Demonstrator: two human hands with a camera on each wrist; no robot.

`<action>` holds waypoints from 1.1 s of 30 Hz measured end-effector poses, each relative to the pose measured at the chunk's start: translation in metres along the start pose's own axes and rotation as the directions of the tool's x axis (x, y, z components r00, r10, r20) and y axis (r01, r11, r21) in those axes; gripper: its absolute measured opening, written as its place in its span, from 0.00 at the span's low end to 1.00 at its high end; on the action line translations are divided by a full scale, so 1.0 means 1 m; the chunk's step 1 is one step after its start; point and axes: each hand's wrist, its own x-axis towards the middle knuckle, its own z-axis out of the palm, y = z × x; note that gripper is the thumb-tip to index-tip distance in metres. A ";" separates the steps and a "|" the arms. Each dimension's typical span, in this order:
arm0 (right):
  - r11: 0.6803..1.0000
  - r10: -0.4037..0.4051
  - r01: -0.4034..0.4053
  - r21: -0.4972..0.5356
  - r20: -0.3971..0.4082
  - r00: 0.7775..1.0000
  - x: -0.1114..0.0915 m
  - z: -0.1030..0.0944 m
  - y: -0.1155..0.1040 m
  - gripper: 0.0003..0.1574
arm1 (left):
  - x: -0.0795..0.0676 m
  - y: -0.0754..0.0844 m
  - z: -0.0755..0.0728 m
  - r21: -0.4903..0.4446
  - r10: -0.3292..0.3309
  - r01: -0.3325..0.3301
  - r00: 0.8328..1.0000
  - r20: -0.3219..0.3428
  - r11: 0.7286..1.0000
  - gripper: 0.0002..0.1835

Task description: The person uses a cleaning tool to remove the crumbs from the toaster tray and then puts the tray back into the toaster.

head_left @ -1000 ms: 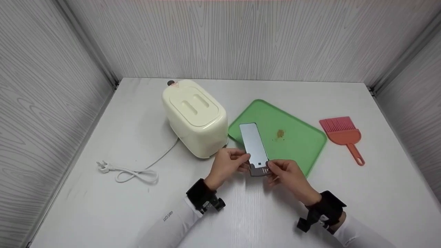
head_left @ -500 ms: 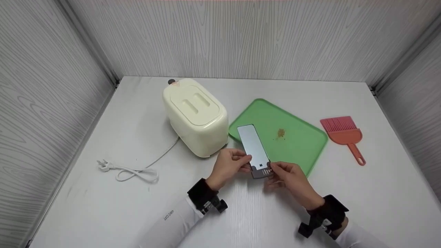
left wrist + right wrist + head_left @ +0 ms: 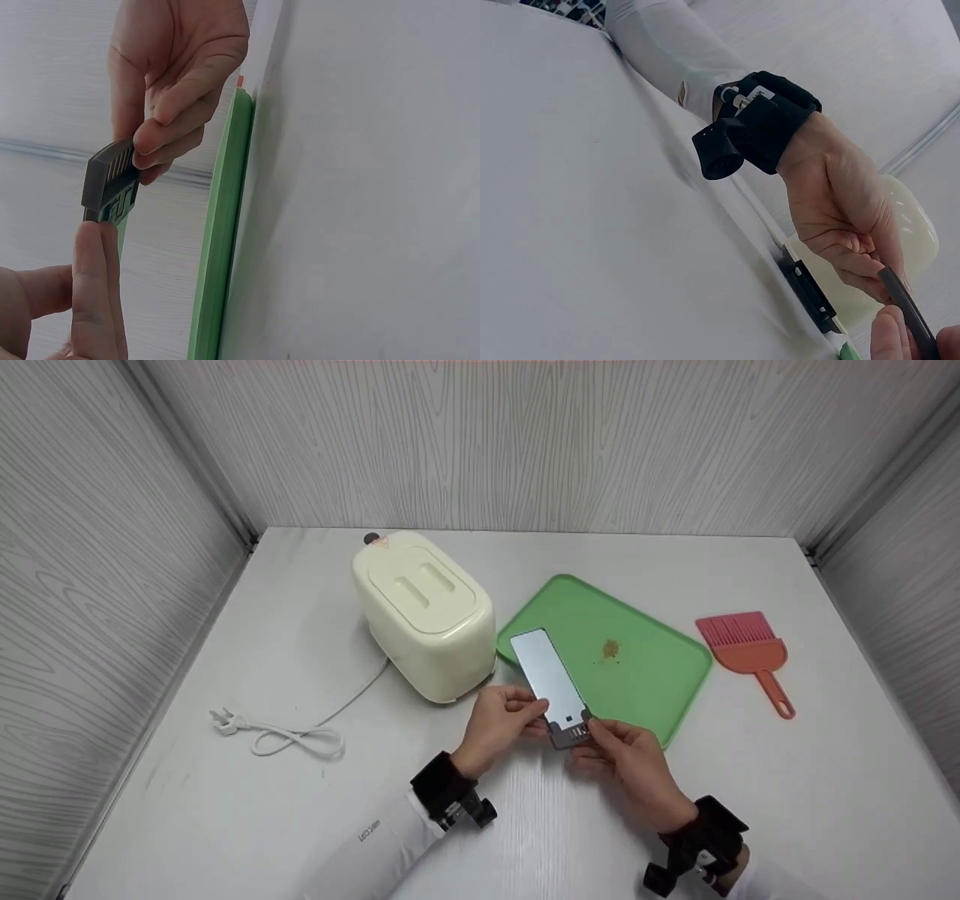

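Note:
A toaster crumb tray (image 3: 550,675), a long shiny plate with a grey slotted handle (image 3: 103,180), is held by both hands over the near left corner of a green tray (image 3: 649,690). My left hand (image 3: 496,727) pinches its left edge, thumb on top. At the handle's right corner my right hand (image 3: 634,757) pinches it between thumb and fingers. In the right wrist view the grey handle (image 3: 909,315) appears edge-on between the two hands. Brown crumbs (image 3: 610,650) lie in a small heap on the green tray.
A cream toaster (image 3: 431,607) stands left of the green tray, its cord and white plug (image 3: 225,723) lying on the table to the left. A red brush set (image 3: 754,656) with an orange handle lies right of the tray. Walls enclose the back and sides.
The crumb tray's far end has swung left, so it tilts more to the left. My right hand has shifted slightly down at the handle. Toaster, crumbs and brush have stayed put.

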 end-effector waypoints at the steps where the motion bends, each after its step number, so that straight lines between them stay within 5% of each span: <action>1: 1.000 -0.008 0.008 -0.010 0.005 1.000 0.001 -0.001 -0.001 0.26 | 0.000 0.000 0.000 0.004 0.002 -0.002 1.000 -0.003 1.000 0.09; 12: 0.994 -0.024 0.026 -0.107 0.023 0.999 0.004 -0.012 -0.002 0.26 | 0.000 0.001 -0.003 0.166 0.089 -0.086 0.996 -0.011 0.982 0.13; 14: 0.993 -0.017 0.022 -0.116 0.037 0.999 0.004 -0.015 -0.001 0.27 | -0.001 0.004 -0.006 0.277 0.147 -0.136 0.989 -0.018 0.951 0.12; 20: 0.990 0.002 0.010 -0.144 0.081 0.997 0.000 -0.022 0.000 0.28 | -0.008 0.014 -0.015 0.572 0.335 -0.262 0.942 -0.024 0.777 0.11; 25: 0.988 0.023 -0.008 -0.153 0.101 0.995 -0.001 -0.026 0.001 0.25 | -0.016 0.024 -0.026 0.567 0.389 -0.305 0.921 -0.030 0.765 0.11; 27: 0.987 0.030 -0.010 -0.160 0.124 0.992 -0.002 -0.027 0.002 0.24 | -0.019 0.028 -0.031 0.564 0.435 -0.343 0.900 -0.031 0.751 0.10; 29: 0.985 0.038 -0.011 -0.171 0.152 0.988 -0.003 -0.029 0.003 0.24 | -0.023 0.031 -0.036 0.584 0.502 -0.401 0.865 -0.013 0.706 0.09; 30: 0.985 0.042 -0.013 -0.172 0.163 0.986 -0.004 -0.029 0.004 0.24 | -0.025 0.033 -0.039 0.603 0.544 -0.440 0.839 0.010 0.666 0.09; 33: 0.984 0.056 -0.023 -0.175 0.184 0.981 -0.006 -0.031 0.007 0.23 | -0.028 0.037 -0.046 0.671 0.674 -0.561 0.729 0.122 0.485 0.08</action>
